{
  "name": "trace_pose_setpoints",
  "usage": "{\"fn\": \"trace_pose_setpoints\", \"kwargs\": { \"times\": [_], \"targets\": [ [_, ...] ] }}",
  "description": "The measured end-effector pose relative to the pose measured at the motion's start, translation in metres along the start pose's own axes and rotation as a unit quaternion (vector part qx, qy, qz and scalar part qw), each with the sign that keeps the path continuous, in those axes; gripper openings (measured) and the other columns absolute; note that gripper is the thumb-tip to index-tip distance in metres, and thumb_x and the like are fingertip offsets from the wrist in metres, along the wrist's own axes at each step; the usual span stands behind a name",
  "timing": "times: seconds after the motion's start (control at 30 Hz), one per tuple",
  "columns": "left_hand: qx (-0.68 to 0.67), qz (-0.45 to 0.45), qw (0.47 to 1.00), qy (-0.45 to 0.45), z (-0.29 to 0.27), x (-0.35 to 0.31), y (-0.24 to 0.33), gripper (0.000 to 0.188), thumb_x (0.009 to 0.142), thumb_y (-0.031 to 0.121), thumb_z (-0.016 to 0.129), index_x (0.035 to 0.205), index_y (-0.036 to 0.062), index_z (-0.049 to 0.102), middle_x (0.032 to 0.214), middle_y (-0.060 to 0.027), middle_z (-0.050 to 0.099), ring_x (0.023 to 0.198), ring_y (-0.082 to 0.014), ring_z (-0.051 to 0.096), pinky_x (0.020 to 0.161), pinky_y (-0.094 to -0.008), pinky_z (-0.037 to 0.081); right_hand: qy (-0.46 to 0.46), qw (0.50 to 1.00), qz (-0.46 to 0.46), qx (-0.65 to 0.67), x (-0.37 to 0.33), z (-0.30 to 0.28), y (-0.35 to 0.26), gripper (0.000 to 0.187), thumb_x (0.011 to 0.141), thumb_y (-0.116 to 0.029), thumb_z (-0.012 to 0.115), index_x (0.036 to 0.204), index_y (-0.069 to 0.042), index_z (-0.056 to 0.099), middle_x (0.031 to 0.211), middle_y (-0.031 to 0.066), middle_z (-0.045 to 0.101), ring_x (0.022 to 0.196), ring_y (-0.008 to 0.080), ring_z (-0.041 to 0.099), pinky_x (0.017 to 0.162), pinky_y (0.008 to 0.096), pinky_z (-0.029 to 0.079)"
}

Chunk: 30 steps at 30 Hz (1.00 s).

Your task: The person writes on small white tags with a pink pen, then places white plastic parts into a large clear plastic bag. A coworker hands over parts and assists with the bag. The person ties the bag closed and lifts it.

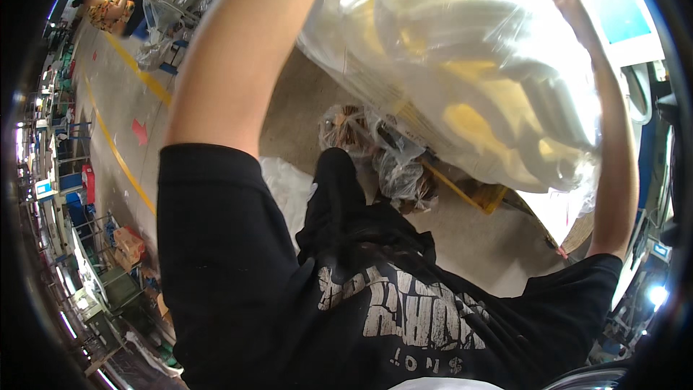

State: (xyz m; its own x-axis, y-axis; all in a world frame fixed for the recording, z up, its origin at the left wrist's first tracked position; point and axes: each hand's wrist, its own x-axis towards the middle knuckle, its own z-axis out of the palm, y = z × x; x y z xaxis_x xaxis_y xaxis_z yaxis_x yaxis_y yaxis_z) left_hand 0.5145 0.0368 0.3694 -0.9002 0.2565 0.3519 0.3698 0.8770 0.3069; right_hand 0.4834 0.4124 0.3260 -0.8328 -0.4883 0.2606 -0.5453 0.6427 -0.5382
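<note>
A big clear plastic bag [462, 79] full of white and yellow pieces fills the upper right, in front of my chest; glare hides what the pieces are. My left arm reaches up past the bag's left side, and its hand lies beyond the top edge of the picture. Along the bag's right side my right arm is raised. At the bag's upper right edge is my right hand [565, 0], its fingers curled against the bright plastic. Part of its grip is lost in the glare.
Clear bags of dark and brown items [393, 152] lie on the floor by my legs, with a yellow-edged crate [491, 198] beside them. A white sheet or sack [283, 188] is at my left. Farther left, a person [112, 11] sits beyond yellow floor lines [119, 152].
</note>
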Motion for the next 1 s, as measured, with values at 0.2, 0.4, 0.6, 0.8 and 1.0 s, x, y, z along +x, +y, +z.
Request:
{"fn": "trace_pose_setpoints", "kwargs": {
  "times": [0.2, 0.4, 0.6, 0.8, 1.0],
  "targets": [
    [0.168, 0.095, 0.981, 0.014, -0.025, 0.015, -0.024, 0.032, 0.078, 0.021, 0.067, 0.104, 0.0026, 0.069, 0.107, -0.0238, 0.067, 0.105, -0.0379, 0.063, 0.093, -0.0466, 0.051, 0.045, 0.98, 0.193, -0.002, -0.037, 0.012, -0.078, 0.055, 0.108, -0.034, 0.045, 0.146, 0.005, 0.045, 0.146, 0.0208, 0.054, 0.139, 0.0293, 0.05, 0.117, 0.0386, 0.036],
    [0.137, 0.266, 0.951, 0.076, -0.048, 0.044, -0.046, 0.031, 0.094, 0.026, 0.062, 0.118, 0.0101, 0.074, 0.127, -0.0137, 0.065, 0.125, -0.0275, 0.054, 0.112, -0.0431, 0.035, 0.015, 0.96, 0.278, 0.011, -0.032, 0.0, -0.087, 0.063, 0.108, -0.043, 0.048, 0.15, 0.003, 0.042, 0.153, 0.0192, 0.047, 0.14, 0.0276, 0.048, 0.117, 0.0372, 0.037],
    [-0.211, 0.274, 0.938, -0.026, -0.033, 0.075, -0.087, 0.023, 0.097, 0.023, 0.062, 0.094, 0.0001, 0.066, 0.088, -0.0217, 0.069, 0.088, -0.0399, 0.068, 0.079, -0.0464, 0.052, -0.021, 0.947, 0.287, -0.14, -0.007, -0.01, -0.129, 0.031, 0.101, -0.016, 0.06, 0.128, -0.001, 0.061, 0.124, 0.0138, 0.068, 0.116, 0.024, 0.065, 0.098, 0.0325, 0.049],
    [-0.281, 0.227, 0.932, 0.044, -0.011, 0.068, -0.114, 0.016, 0.095, 0.023, 0.063, 0.092, 0.0085, 0.07, 0.087, -0.0152, 0.072, 0.086, -0.0361, 0.069, 0.077, -0.0491, 0.054, 0.014, 0.904, 0.339, -0.259, 0.037, 0.0, -0.19, 0.011, 0.095, -0.008, 0.061, 0.093, 0.002, 0.061, 0.097, 0.0213, 0.068, 0.089, 0.0364, 0.062, 0.082, 0.0423, 0.048],
    [-0.425, 0.262, 0.863, 0.08, -0.008, 0.078, -0.111, 0.019, 0.093, 0.02, 0.066, 0.082, 0.0048, 0.069, 0.078, -0.0174, 0.07, 0.075, -0.0357, 0.07, 0.07, -0.0456, 0.054, 0.268, 0.863, 0.357, -0.235, -0.025, 0.013, -0.142, 0.031, 0.104, -0.017, 0.056, 0.121, 0.006, 0.066, 0.118, 0.0217, 0.071, 0.109, 0.0295, 0.068, 0.094, 0.0359, 0.052]
  ]
}}
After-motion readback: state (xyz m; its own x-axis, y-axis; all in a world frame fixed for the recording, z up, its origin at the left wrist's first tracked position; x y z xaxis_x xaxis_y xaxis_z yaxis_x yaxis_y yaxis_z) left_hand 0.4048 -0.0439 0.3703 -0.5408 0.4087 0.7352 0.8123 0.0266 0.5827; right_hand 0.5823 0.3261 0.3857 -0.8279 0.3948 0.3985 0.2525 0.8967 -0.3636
